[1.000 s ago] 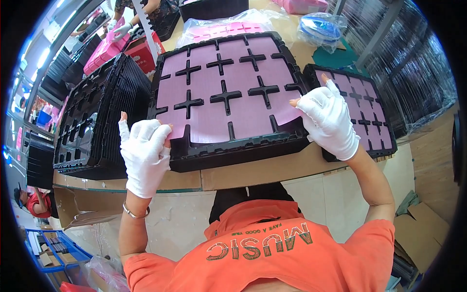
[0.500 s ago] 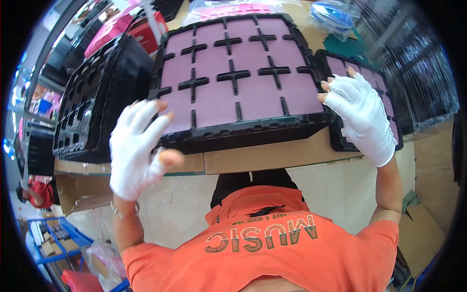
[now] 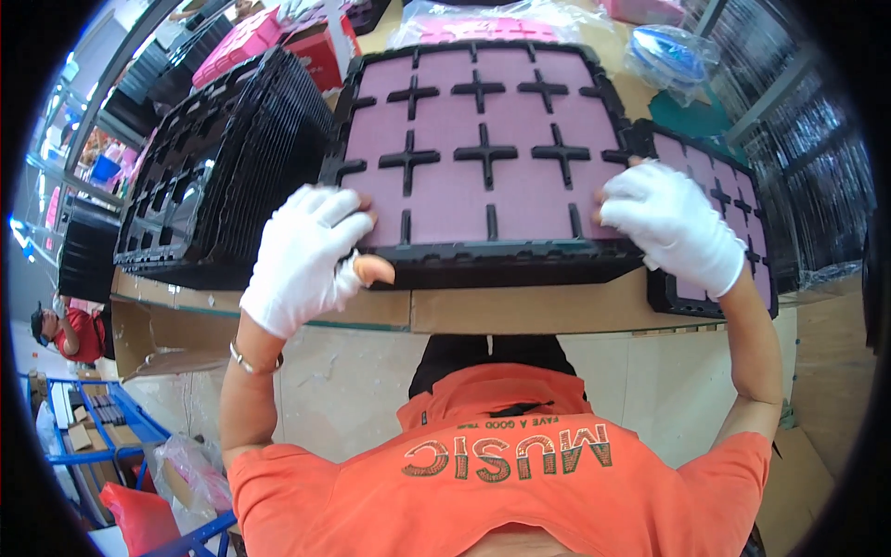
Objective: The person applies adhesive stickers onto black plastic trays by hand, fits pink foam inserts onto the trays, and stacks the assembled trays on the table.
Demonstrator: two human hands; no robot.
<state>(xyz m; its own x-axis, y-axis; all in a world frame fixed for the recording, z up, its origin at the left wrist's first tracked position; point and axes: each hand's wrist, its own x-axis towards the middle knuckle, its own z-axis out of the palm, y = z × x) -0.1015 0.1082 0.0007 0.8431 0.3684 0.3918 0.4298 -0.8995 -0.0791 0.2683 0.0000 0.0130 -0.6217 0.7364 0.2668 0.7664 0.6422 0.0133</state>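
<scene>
A black plastic tray (image 3: pixel 501 252) lies in front of me, raised on what looks like a stack. Pink sheets (image 3: pixel 450 200) show between its cross-shaped ribs. My left hand (image 3: pixel 311 260), in a white glove with bare fingertips, is bent over the tray's near left corner, its thumb at the front side. At the near right edge, my right hand (image 3: pixel 673 223), gloved the same way, has its fingers curled over the rim. The gloves hide both corners of the tray.
To the left stands a tall stack of black trays (image 3: pixel 232 176). A lower tray with pink sheets (image 3: pixel 657 295) sits at the right. Behind are a bagged blue item (image 3: pixel 666 54) and a red box (image 3: pixel 316 58). A person in red (image 3: pixel 82 336) is far left.
Both hands have come down onto the tray's near corners, and their fingers have bent around it. The whole view has shifted, so the trays appear slightly lower and further right.
</scene>
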